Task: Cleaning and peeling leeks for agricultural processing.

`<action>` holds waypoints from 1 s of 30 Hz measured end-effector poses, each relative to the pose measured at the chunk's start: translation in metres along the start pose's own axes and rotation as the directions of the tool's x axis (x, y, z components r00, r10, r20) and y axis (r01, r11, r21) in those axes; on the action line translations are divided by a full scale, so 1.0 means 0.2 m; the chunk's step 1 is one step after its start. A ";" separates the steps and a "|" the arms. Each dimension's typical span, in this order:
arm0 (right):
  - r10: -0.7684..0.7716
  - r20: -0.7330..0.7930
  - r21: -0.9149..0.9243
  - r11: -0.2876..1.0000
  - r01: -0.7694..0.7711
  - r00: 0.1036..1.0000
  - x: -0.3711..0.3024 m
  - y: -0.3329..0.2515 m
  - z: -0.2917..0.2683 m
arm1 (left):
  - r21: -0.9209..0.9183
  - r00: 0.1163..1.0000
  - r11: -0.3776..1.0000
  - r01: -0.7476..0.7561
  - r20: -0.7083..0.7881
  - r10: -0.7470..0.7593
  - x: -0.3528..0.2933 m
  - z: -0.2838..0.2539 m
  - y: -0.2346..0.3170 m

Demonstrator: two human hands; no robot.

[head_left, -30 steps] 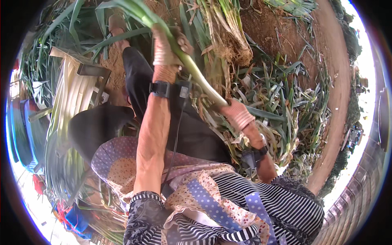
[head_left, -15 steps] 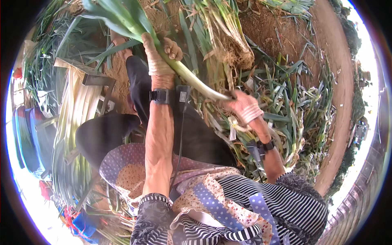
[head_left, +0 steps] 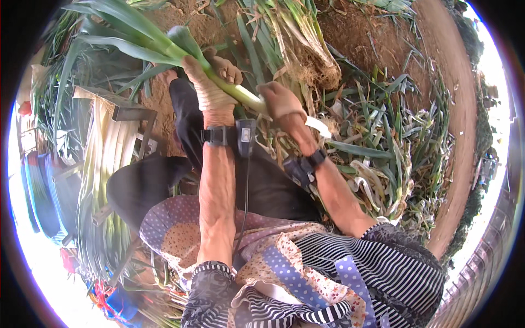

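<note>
A large green onion (head_left: 240, 94) slants across the space in front of me, its broad green leaves up to the left and its pale stem down to the right. Wrapped round the stalk below the leaves is my left hand (head_left: 210, 82), in a pale, soil-stained covering. My right hand (head_left: 283, 103), slightly blurred, closes on the white part of the stem. A white strip (head_left: 318, 127) sticks out past its wrist side; whether it is loose skin or the stem's end I cannot tell.
At left, long trimmed green onions (head_left: 104, 158) lie in a metal frame (head_left: 128, 109). A rooted bunch (head_left: 306, 52) lies ahead on brown soil (head_left: 363, 44). Peeled leaves and skins (head_left: 377, 147) are heaped at right. A blue object (head_left: 120, 303) sits at lower left.
My right hand has moved up and left along the stem, from its tip to its white middle. The leaves have swung a little to the left; my left hand keeps its grip.
</note>
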State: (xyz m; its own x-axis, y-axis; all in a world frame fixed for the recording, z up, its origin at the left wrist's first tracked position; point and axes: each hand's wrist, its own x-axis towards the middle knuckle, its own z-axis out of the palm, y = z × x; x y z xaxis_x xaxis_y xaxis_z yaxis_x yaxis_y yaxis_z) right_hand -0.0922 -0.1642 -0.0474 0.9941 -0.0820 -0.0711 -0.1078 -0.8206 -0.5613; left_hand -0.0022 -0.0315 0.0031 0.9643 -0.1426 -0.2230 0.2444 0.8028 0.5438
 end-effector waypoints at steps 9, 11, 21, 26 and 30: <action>0.299 0.184 0.167 0.929 -0.329 0.936 -0.02 0.35 0.05 | 0.000 0.946 0.999 0.036 0.322 -0.034 0.01 -0.03 0.07; 0.396 0.190 0.244 0.867 -0.434 0.898 -0.06 0.17 -0.08 | 0.014 0.948 1.000 0.022 0.318 -0.026 0.00 -0.04 0.10; 0.431 -0.176 0.309 0.878 -0.366 0.885 -0.04 -0.24 0.03 | 0.111 0.998 0.994 0.012 -0.069 -0.005 -0.02 0.02 -0.02; 0.527 0.393 -0.056 0.831 -0.553 0.753 0.26 -0.19 -0.02 | 0.056 0.999 0.998 0.016 0.040 -0.018 -0.06 -0.02 0.06; 0.510 0.098 0.168 0.838 -0.519 0.855 0.23 0.09 0.00 | 0.054 0.994 0.998 0.022 0.107 -0.028 -0.06 0.00 0.03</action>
State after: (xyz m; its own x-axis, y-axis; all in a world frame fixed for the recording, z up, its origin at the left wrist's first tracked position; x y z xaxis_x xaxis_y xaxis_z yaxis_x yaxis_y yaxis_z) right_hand -0.0480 -0.1829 -0.0601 0.7933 -0.4335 -0.4275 -0.6087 -0.5501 -0.5718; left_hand -0.0128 -0.0243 0.0091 0.9626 -0.2256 -0.1502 0.2706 0.7669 0.5820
